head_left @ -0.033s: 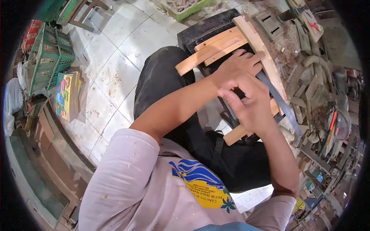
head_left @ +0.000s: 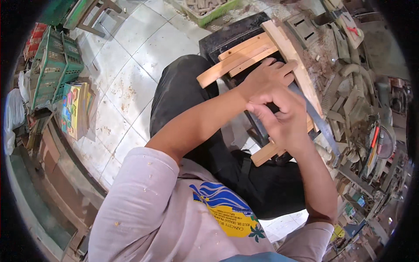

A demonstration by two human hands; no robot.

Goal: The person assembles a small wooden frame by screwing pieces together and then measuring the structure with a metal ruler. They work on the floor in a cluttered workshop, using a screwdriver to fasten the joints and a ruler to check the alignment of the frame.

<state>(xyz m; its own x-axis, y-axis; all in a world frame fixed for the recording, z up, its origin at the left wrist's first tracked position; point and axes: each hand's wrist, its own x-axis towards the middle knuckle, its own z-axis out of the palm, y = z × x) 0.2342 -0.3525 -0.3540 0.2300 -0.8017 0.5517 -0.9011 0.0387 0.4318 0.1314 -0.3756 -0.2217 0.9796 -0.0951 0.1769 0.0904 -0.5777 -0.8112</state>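
Note:
A long, pale, slightly curved wooden piece (head_left: 286,43) lies across a black box-like support (head_left: 238,35) in front of me. My left hand (head_left: 268,78) reaches over from the left, its fingers spread and hooked against that piece. Nearer me, my right hand (head_left: 281,113) is curled closed, thumb to the left, just below the left hand. What it grips is hidden. A grey metal strip like a saw blade (head_left: 321,124) emerges beside the right hand and slants toward the lower right. Drilled wooden slats (head_left: 240,61) lie left of my left hand, and a short wooden end (head_left: 264,153) projects below my right.
Green crates (head_left: 54,65) and a stack of colourful books (head_left: 74,109) stand on the tiled floor (head_left: 124,94) at left. Wood offcuts (head_left: 349,98) and tools crowd the right side. A light green basket (head_left: 209,15) of wood pieces sits at the far edge.
The view has shifted slightly. My right hand sits a touch farther right against the wood and strip; my left hand keeps its place on the wooden piece.

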